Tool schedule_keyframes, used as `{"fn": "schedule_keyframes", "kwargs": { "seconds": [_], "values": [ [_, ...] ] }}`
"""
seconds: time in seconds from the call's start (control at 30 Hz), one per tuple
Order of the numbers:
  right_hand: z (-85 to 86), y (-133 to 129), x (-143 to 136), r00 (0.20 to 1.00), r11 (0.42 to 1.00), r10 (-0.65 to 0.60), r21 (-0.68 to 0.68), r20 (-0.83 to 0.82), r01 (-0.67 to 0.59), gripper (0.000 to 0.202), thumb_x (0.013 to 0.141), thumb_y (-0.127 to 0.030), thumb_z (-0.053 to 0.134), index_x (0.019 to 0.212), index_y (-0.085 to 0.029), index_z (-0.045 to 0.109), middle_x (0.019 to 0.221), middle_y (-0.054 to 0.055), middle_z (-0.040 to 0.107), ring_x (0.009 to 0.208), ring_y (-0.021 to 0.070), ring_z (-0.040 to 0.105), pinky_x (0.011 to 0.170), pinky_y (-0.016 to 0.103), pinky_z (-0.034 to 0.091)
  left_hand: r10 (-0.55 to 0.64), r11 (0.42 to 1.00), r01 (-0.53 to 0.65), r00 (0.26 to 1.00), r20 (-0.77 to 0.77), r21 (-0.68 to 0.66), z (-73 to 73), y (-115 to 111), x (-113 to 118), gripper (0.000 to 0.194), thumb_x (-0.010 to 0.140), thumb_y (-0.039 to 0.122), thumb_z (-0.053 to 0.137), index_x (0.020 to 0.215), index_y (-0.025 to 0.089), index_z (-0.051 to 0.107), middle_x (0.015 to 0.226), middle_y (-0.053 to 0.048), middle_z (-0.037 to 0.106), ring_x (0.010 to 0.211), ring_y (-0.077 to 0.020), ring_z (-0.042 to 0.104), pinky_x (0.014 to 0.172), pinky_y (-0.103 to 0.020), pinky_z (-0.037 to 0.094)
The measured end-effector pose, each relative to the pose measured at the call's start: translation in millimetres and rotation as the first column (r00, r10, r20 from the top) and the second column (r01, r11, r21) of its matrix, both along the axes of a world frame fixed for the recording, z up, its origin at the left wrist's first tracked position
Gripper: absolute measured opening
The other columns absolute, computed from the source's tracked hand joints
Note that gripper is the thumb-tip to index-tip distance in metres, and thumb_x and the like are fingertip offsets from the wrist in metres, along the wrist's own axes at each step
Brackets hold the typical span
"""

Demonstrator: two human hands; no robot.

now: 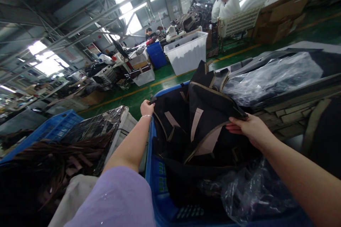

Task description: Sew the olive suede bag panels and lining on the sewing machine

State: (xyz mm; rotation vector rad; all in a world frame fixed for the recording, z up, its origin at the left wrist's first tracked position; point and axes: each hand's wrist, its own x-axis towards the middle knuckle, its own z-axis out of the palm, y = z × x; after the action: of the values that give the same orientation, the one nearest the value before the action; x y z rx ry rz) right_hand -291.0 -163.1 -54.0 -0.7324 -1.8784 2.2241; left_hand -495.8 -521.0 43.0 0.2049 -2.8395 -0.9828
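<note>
Black fabric pieces (207,95) with tan edging and pinkish-beige strips lie bunched in a blue plastic basket (150,170). My left hand (147,108) is closed at the basket's far left, pinching a dark edge of the fabric there. On the right, my right hand (243,126) grips the corner of a black piece between thumb and fingers, holding it partly raised. A crumpled clear plastic bag (253,191) sits in the near right part of the basket. What lies beneath the fabric is hidden.
To the right, stacked dark pieces (287,113) carry a clear plastic sheet (274,74). Left are a blue crate (53,127) and a heap of dark strips (53,159). Beyond the green floor (170,71) stand a white bin (186,51), a blue bin (157,55) and people at work.
</note>
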Motion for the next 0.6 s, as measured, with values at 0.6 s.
{"fn": "schedule_keyframes", "kwargs": {
  "seconds": [0.6],
  "values": [
    [14.7, 0, 5, 0.995, 0.998, 0.003, 0.069, 0.103, -0.010, 0.052, 0.064, -0.034, 0.083, 0.109, -0.015, 0.063, 0.109, 0.018, 0.068, 0.083, 0.0313, 0.070, 0.067, 0.038, 0.062, -0.547, 0.710, 0.629, 0.776, -0.313, 0.318, -54.6, 280, 63, 0.024, 0.079, 0.035, 0.069, 0.089, 0.021, 0.052, 0.087, -0.004, 0.059, 0.079, -0.0182, 0.057, 0.074, -0.031, 0.044]
  ]
}}
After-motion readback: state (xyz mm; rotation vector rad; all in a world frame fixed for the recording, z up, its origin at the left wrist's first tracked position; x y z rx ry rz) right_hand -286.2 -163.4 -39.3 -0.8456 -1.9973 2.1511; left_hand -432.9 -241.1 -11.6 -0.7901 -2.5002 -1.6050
